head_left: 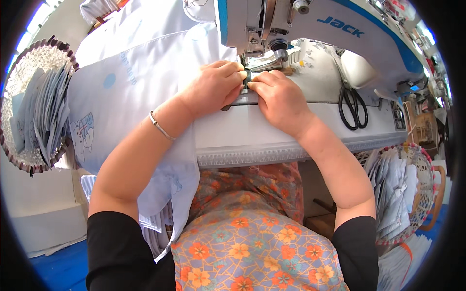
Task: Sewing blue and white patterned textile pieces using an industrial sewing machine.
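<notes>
My left hand (212,89) is closed beside the needle area of a white and blue sewing machine (310,24), its fingertips pressed together. Pale blue-white printed fabric (141,92) runs beneath that hand and forearm. From the other side, my right hand (281,99) comes in with thumb and forefinger pinched, almost touching the left fingertips. A small dark piece (248,77) shows between the two hands; I cannot tell whether it is held or part of the machine. The fingers hide whatever they grip.
Black-handled scissors (353,104) lie on the machine bed at right. A ruler strip (252,156) edges the table front. A round basket (36,104) of folded cloth pieces stands at left, another basket (422,194) at lower right. Fabric hangs over the front edge.
</notes>
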{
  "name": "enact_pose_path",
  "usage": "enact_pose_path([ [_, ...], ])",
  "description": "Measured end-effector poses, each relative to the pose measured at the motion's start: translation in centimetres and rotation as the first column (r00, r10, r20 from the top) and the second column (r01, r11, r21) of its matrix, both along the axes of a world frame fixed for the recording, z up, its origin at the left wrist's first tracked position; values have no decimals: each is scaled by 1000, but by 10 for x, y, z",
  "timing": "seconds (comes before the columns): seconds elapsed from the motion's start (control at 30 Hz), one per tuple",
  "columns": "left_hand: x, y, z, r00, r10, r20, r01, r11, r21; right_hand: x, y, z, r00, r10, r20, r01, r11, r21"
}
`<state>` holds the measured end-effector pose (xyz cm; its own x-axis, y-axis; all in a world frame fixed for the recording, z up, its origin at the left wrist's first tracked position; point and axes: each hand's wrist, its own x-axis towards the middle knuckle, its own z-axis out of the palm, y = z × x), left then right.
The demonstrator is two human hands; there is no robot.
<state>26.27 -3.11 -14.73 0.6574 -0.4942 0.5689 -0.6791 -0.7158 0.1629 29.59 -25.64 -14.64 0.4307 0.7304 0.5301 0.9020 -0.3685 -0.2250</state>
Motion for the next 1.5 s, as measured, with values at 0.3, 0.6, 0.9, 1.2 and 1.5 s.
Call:
enact_pose_path([
  [0.3, 10, 11, 2, 996, 34, -77, -28, 996, 89, 3, 8, 1, 998, -44, 43, 46, 998, -46],
  [0.6, 1, 1, -3, 999, 54, -8, -53, 994, 99, 14, 9, -8, 992, -111, 58, 112, 994, -8],
  [0.9, 15, 6, 0, 996, 68, -49, -65, 996, 65, 45, -20, 21, 949, -25, -313, 146, 918, 369],
  [1.2, 14, 6, -1, 986, 123, -117, -114, 990, 78, 46, -23, 43, 943, -117, -312, 212, 932, 292],
  [1.5, 8, 18, 3, 981, 144, -131, -136, 989, 64, -32, -24, 42, 777, -52, -628, 184, 972, 146],
])
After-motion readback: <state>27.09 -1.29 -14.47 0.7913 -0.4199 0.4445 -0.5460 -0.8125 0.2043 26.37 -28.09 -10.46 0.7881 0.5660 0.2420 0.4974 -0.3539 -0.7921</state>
